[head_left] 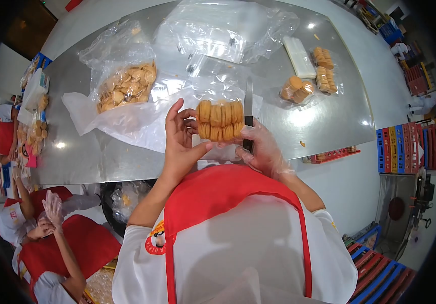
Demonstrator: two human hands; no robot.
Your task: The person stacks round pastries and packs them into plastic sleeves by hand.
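Observation:
A clear bag of round golden biscuits (220, 120), stacked in rows, is held up over the near edge of the metal table. Bare and curved, my left hand (181, 139) supports the bag's left side, its thumb below. On the right side, my right hand (262, 147) wears a clear glove and grips the bag together with the dark handle of a knife (248, 104). The blade points away from me. White plastic sheeting (127, 126) lies beneath, and a large open bag of loose biscuits (129, 87) rests on it at the left.
Flat clear bags (200, 30) lie at the table's far side. Filled biscuit packs (324, 71) and a white stack (299, 57) are at the right. Co-workers in red aprons (84, 243) are at the left. Coloured crates (405, 148) stand at the right.

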